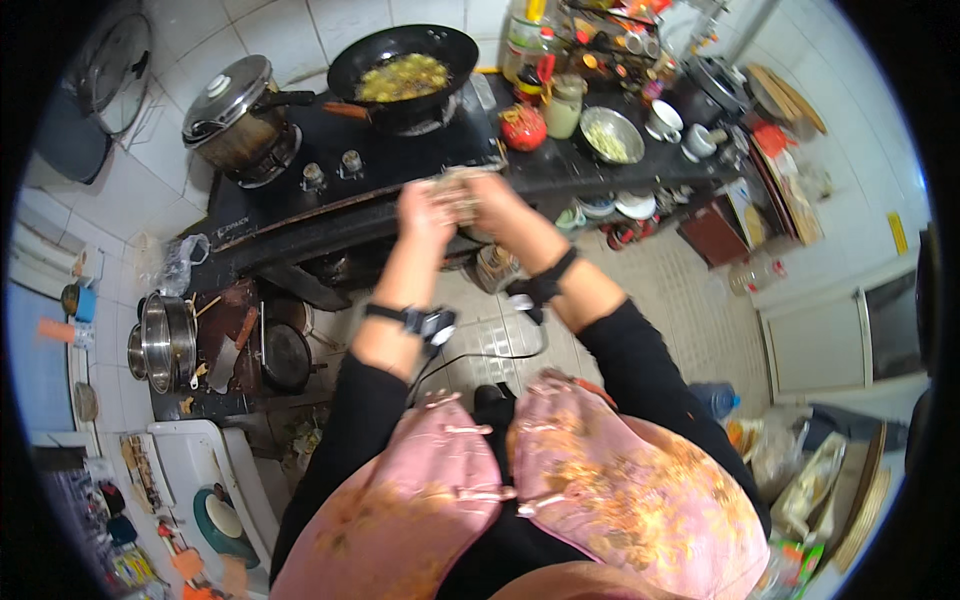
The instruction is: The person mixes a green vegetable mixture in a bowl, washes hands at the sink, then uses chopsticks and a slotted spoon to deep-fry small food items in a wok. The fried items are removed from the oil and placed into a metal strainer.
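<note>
My left hand [424, 211] and my right hand [489, 201] meet at the front edge of the black stove [270, 199]. Between them they grip a crumpled greyish-beige cloth [456, 193], blurred and partly hidden by the fingers. Beyond my hands, a black wok [352, 75] sits on the right burner, its wooden handle pointing left. Yellow-green pieces of food [401, 78] lie in bubbling oil inside it. On the left burner stands a lidded metal pressure cooker [229, 120], browned on its side. Two control knobs [351, 161] face me.
Right of the stove are a red lidded jar [523, 127], a steel bowl [634, 135] of chopped pale food, a white cup [664, 120] and a mortar [699, 142]. A cleaver [223, 364] lies on a board at left, near steel pots [169, 341]. A cable joins my wrist straps.
</note>
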Motion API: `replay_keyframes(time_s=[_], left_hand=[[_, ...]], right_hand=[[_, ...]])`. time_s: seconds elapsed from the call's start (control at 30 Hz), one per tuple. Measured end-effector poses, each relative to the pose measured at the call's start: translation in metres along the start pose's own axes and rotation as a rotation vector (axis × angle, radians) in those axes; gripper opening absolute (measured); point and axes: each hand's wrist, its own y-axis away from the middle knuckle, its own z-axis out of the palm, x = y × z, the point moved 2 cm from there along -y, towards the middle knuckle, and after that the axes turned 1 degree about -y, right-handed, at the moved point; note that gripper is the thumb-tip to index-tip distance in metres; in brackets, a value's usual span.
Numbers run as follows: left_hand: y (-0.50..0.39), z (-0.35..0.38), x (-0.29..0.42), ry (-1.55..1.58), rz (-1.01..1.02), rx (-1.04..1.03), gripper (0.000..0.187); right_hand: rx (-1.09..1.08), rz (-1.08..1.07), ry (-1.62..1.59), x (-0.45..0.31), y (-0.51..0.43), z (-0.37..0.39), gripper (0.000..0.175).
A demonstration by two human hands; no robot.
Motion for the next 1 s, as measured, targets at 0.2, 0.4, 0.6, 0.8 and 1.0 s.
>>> replay_keyframes(time_s=[0.2,0.4,0.6,0.8,1.0], left_hand=[[-0.212,0.106,-0.148,-0.105,-0.156,0.019,0.031],[-0.361,0.146,-0.238,-0.058,-0.328,0.023,0.022],[-0.418,0.129,-0.269,0.050,-0.406,0.149,0.044],[-0.432,0.119,-0.275,-0.046,-0.465,0.153,0.063],[-0.405,0.128,-0.252,-0.104,-0.446,0.090,0.052]], right_hand=[[0.168,-0.101,-0.062,-0.156,-0.019,-0.196,0.028],[0.443,-0.290,-0.048,-0.225,-0.062,-0.315,0.019],[0.352,-0.407,0.163,-0.213,-0.072,-0.346,0.035],[0.364,-0.360,0.832,-0.192,-0.086,-0.372,0.041],[0.297,-0.316,1.156,-0.208,-0.118,-0.419,0.049]])
